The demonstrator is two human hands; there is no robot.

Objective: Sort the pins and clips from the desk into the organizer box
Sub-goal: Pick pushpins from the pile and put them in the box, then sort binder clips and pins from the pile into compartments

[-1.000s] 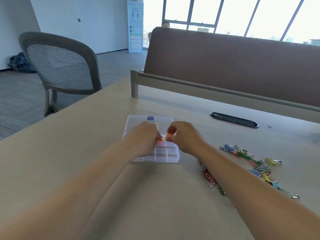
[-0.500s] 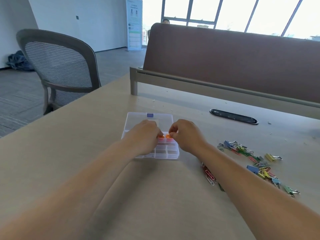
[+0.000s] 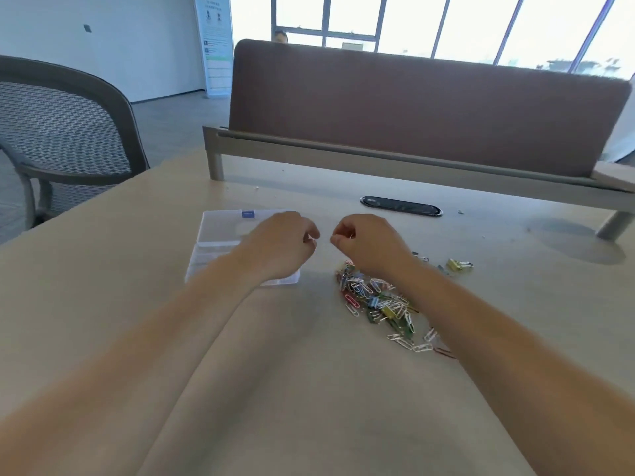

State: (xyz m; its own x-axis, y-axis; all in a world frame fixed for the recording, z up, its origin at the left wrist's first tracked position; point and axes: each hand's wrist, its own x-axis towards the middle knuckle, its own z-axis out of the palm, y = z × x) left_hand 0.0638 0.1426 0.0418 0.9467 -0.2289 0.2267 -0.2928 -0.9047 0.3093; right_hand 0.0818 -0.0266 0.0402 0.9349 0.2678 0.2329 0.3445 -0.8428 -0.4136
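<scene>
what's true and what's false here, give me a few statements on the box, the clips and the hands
1. The clear plastic organizer box lies left of the pile of coloured paper clips. True.
2. The right hand is over the box. False: it is by the pile's far end; the left hand is over the box.
3. A yellow binder clip lies apart, right of the pile. True.
4. The grey mesh chair stands right of the beige desk. False: it stands to the left.

Clear organizer box (image 3: 220,235), multicoloured paper clips (image 3: 374,297), yellow binder clip (image 3: 455,265), beige desk (image 3: 309,389).
</scene>
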